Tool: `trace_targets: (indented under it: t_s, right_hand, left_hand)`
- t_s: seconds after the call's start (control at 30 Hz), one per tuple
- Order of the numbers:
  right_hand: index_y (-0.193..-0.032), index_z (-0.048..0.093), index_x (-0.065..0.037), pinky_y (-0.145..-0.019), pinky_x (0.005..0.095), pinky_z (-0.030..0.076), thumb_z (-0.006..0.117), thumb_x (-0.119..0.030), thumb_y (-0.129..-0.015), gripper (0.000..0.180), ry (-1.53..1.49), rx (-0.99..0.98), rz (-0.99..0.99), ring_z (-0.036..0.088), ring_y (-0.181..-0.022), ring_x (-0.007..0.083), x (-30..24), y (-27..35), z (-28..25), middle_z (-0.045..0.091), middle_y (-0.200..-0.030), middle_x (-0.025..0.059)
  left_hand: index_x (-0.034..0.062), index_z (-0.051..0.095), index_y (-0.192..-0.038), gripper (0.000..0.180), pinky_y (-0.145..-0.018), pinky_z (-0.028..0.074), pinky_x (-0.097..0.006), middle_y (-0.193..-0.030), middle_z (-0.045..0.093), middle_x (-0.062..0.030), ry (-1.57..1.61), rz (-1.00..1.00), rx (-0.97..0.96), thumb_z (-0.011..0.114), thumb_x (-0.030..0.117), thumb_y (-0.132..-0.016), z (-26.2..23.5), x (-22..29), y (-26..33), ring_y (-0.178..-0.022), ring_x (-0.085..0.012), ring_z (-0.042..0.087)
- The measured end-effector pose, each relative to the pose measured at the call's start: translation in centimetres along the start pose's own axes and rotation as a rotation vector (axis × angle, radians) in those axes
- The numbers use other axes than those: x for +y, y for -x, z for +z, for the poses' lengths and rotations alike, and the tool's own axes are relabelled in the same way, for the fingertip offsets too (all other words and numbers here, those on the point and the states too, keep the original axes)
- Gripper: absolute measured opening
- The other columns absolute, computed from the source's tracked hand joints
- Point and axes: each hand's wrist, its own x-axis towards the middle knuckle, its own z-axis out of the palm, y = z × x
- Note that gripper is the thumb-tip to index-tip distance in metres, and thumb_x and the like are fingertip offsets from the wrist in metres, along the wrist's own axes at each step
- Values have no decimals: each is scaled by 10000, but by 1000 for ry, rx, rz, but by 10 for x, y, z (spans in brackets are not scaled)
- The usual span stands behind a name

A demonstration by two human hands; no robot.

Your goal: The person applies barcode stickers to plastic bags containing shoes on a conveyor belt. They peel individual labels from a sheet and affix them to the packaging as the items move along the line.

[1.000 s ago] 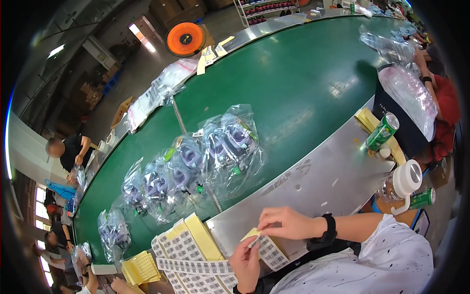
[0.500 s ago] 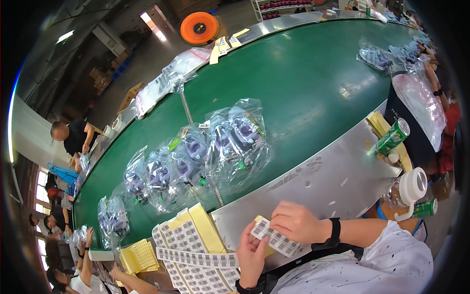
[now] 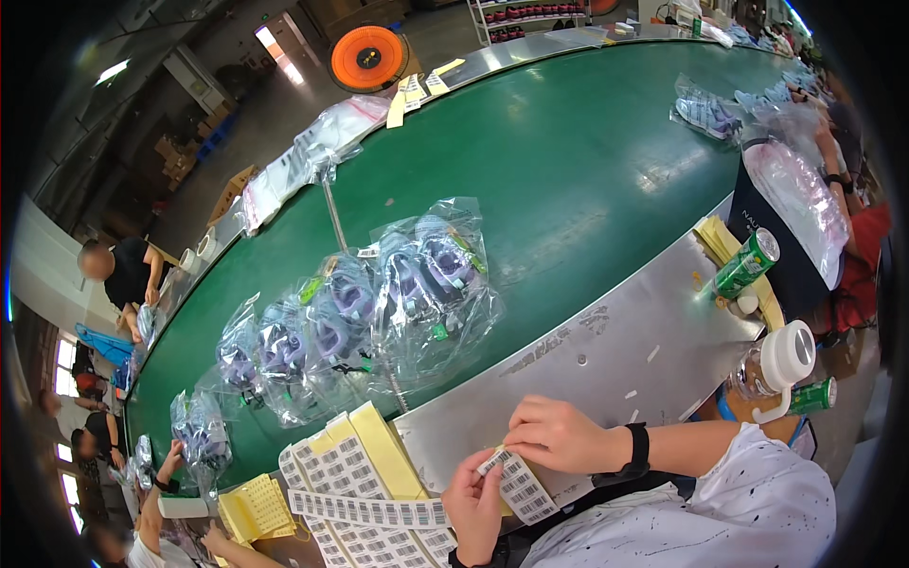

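A small sheet of barcode labels (image 3: 526,492), white on yellow backing, is held low over the metal ledge. My left hand (image 3: 473,502) grips its left edge between thumb and fingers. At the sheet's upper corner the fingers of my right hand (image 3: 561,435) are pinched together on its edge; whether a single label is lifted there is hidden. Left of my hands lie larger label sheets (image 3: 346,469), with a loose strip of labels (image 3: 369,509) across them. Beyond, on the green belt, sit clear-bagged pale blue and lilac shoes (image 3: 407,275).
The metal ledge (image 3: 578,360) runs along the green conveyor belt (image 3: 568,170). To the right stand a green can (image 3: 748,265) and a white-lidded bottle (image 3: 786,355). Yellow label sheets (image 3: 256,506) lie at lower left. A co-worker's hand (image 3: 170,459) touches a bagged pair.
The label sheet has tilted steeper, and my right fingers have shifted left to its upper corner. The co-worker's hand at left has come down onto a bagged pair. The whole view has shifted slightly.
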Motion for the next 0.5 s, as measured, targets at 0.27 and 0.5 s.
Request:
trace_targets:
  t_s: [0.27, 0.5]
  right_hand:
    - [-774, 630, -17, -658, 328, 449, 650, -80, -728, 80, 104, 34, -73, 529, -753, 228, -7, -2, -2, 544, -774, 56]
    - [-797, 623, -26, -678, 353, 446, 650, -86, -752, 80, -131, -17, 140, 525, -786, 264, -6, 0, -3, 540, -817, 85]
  left_hand:
    - [-36, 594, -1052, 196, -583, 439, -154, -837, 630, -36, -3, 16, 7, 595, -2, -859, 0, 1, -1, -698, -34, 568]
    - [-39, 589, -1038, 180, -656, 460, -176, -871, 644, -46, 37, -17, -30, 587, -8, -861, 3, 3, 3, -758, -54, 590]
